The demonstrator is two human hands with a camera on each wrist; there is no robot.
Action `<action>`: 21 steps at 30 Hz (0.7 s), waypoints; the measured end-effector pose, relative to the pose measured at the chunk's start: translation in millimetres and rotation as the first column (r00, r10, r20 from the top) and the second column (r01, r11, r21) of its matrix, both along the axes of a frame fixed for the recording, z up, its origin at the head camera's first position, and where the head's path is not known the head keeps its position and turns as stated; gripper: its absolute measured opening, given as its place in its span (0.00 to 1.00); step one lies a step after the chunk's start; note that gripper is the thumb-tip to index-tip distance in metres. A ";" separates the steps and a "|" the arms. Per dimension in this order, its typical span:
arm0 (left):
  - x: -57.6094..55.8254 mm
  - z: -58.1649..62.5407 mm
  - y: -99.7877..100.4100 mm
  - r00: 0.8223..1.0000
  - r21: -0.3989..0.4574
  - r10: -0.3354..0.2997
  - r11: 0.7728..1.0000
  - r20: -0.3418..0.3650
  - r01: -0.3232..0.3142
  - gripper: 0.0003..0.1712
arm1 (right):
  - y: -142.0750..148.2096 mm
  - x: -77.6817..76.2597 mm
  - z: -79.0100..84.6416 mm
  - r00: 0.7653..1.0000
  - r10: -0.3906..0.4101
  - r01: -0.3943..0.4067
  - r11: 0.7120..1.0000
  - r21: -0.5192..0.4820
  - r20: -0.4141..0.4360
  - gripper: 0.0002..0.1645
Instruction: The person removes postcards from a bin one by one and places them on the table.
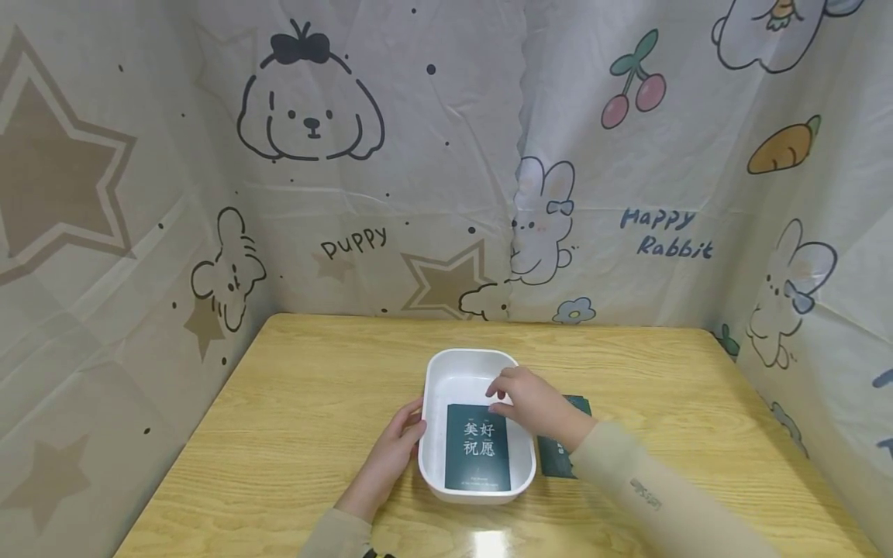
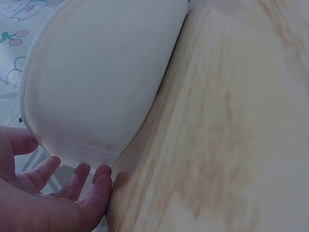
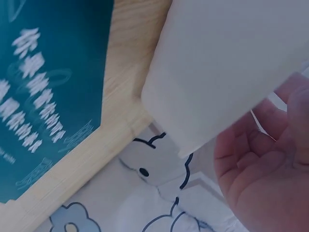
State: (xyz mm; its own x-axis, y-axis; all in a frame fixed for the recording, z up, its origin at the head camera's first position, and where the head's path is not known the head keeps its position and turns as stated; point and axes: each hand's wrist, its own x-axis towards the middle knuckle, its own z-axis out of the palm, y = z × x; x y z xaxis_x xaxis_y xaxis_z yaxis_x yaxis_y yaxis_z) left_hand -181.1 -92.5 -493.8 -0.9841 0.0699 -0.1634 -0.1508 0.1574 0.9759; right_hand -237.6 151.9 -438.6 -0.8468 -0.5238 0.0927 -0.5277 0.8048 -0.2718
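A white rectangular tub (image 1: 434,387) with rounded corners stands on the table. Inside it lies a dark green card (image 1: 477,457) with white Chinese characters. My left hand (image 1: 395,443) rests against the tub's left side, and its fingertips touch the outer wall (image 2: 96,87) in the left wrist view. Over the tub's right rim reaches my right hand (image 1: 528,399), fingers loosely bent above the card's far edge, with nothing seen in its grasp. More green cards (image 1: 554,459) lie on the table right of the tub, partly hidden by the right forearm.
The wooden table (image 1: 335,372) extends on both sides of the tub. Behind and beside it hangs a pale curtain (image 1: 446,155) printed with cartoon animals, stars and fruit. The loose cards sit close to the tub's right wall.
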 end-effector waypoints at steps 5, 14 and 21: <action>0.1 -0.3 0.1 1.000 0.005 0.003 1.000 0.002 -0.003 0.26 | -9.2 0.3 -4.1 0.999 0.024 -0.026 0.999 0.040 0.036 0.18; -0.4 -0.6 0.1 1.000 0.006 0.003 1.000 0.002 -0.003 0.27 | -18.7 1.5 -11.1 0.994 0.001 -0.013 0.995 0.102 0.113 0.24; -0.2 -0.2 -0.7 1.000 0.007 -0.001 1.000 -0.009 0.001 0.27 | -20.1 1.7 -10.9 0.993 -0.012 -0.005 0.990 0.140 0.116 0.30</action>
State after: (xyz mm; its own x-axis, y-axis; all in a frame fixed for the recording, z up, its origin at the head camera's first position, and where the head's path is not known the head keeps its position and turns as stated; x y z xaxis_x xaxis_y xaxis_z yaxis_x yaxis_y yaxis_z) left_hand -181.3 -93.2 -494.1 -0.9854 0.0722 -0.1544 -0.1423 0.1506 0.9783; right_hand -235.9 131.8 -449.5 -0.8494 -0.5216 -0.0804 -0.4960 0.8411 -0.2159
